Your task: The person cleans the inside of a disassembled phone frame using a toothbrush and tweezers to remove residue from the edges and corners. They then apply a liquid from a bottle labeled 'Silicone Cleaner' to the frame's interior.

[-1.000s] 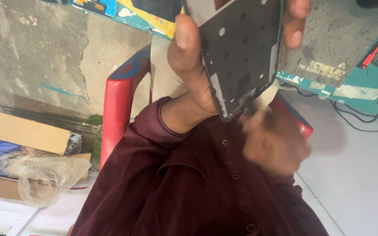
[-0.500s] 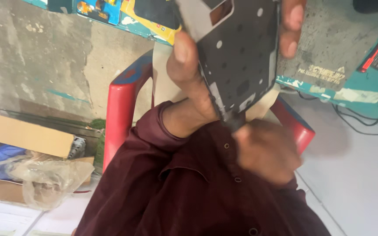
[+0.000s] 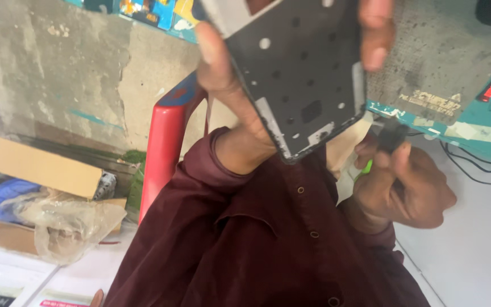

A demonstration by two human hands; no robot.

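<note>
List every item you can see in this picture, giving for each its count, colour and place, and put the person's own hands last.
flat panel: one, dark grey with small holes, top centre, held up
small tool: one, green part showing, in the right hand
chair: one, red, centre left
cardboard box: one, brown, left
plastic bag: one, clear, lower left
mat: one, grey with teal edge, upper right
cables: black, right, on the white surface
left hand: grips the panel's edges
right hand: below the panel, closed around the tool
</note>
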